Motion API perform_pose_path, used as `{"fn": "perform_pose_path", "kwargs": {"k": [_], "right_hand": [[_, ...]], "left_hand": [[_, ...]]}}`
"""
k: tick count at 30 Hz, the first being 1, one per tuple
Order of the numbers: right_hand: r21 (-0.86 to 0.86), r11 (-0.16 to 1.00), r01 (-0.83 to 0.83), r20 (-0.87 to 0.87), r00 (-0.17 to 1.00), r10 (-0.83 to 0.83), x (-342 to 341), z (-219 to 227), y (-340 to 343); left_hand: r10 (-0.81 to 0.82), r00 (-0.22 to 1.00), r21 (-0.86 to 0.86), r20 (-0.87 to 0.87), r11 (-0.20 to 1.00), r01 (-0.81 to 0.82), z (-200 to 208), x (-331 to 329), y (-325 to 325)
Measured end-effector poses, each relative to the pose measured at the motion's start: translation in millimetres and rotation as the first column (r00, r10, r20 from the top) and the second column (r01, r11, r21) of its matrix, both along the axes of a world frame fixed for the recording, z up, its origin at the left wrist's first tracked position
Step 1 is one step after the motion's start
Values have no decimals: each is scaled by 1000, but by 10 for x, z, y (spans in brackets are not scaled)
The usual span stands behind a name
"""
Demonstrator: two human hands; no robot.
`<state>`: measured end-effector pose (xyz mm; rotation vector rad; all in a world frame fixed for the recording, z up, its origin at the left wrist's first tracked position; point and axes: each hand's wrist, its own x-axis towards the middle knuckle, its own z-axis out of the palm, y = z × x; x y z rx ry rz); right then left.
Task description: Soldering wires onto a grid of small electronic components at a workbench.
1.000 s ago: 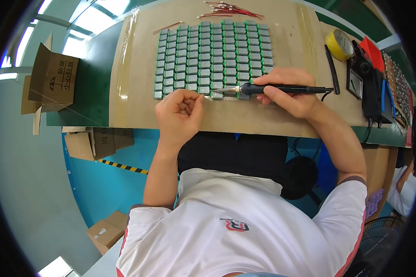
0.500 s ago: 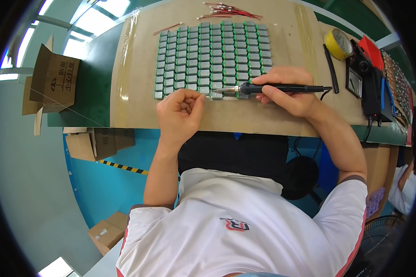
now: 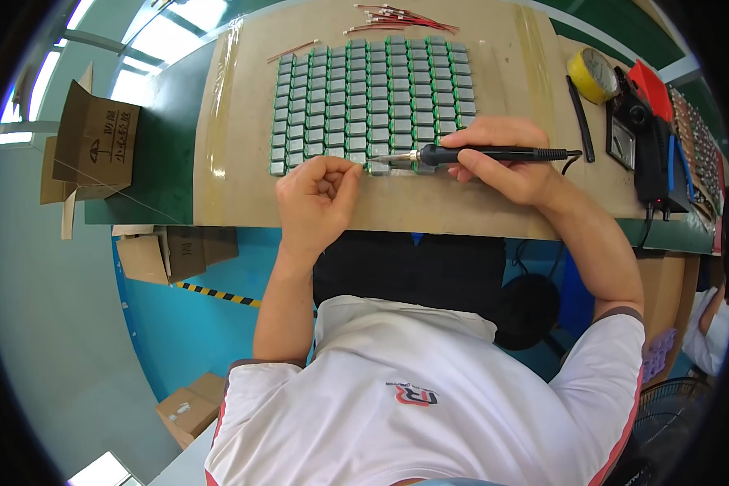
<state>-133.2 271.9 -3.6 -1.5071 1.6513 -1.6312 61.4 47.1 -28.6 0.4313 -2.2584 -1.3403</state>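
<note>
My right hand (image 3: 506, 162) grips a black soldering iron (image 3: 494, 154) that lies nearly level, its metal tip pointing left. That tip sits over the near edge of a block of small grey-topped green circuit modules (image 3: 373, 101), set out in several columns. Beside the tip, my left hand (image 3: 320, 194) is closed in a pinch at the nearest row. Whatever lies between its thumb and forefinger is too small to make out. The tip almost meets the left fingertips.
Red and black wires with white connectors (image 3: 401, 18) lie beyond the modules. A single wire (image 3: 293, 51) rests at their far left corner. Yellow tape (image 3: 593, 77), a black soldering station (image 3: 656, 162) and a red holder (image 3: 650, 91) stand on the right. An open carton (image 3: 97, 142) is at left.
Hardly anything differs. Both hands and the soldering iron keep almost the same place at the near row; the whole picture has shifted very slightly.
</note>
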Motion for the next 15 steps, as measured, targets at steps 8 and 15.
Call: {"fn": "perform_pose_path", "kwargs": {"k": [8, 15], "right_hand": [[32, 999, -10, -5, 1000, 10, 1, 13, 13], [42, 999, -25, 62, 998, 23, -11, 72, 40]], "left_hand": [[-2, 1000, 8, -25, 1000, 2, 30, 2, 23], [-2, 997, 76, -76, 997, 7, 50, 24, 28]]}}
